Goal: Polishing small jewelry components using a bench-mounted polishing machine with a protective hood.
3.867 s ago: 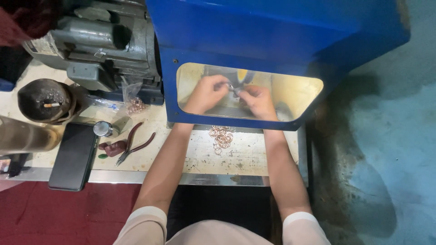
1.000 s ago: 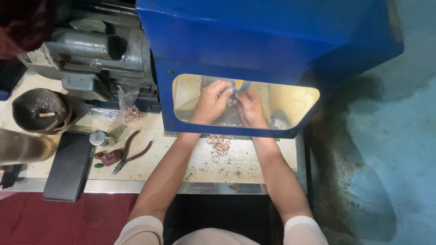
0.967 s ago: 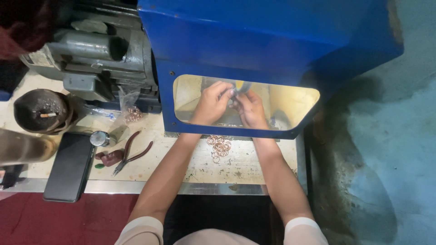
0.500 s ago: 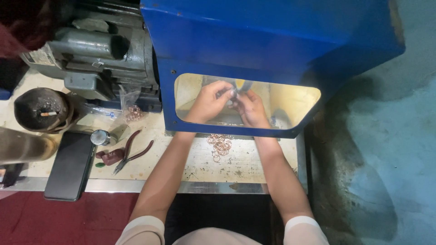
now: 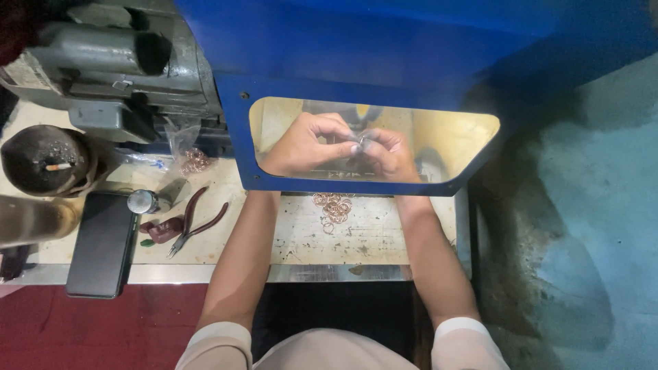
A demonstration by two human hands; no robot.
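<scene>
Both hands work behind the blue guard's window (image 5: 439, 147), left hand (image 5: 305, 144) and right hand (image 5: 391, 154) pinching one small ring (image 5: 361, 140) between fingertips; guard likely shields the face; spare copper rings (image 5: 334, 207) piled on the desk (image 5: 384, 236) just below, within reach; pliers (image 5: 195, 223) parked left.

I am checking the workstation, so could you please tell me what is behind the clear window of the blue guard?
Behind the window, both hands, left hand and right hand, meet around a small ring. The blue guard hides whatever lies further back.
</scene>
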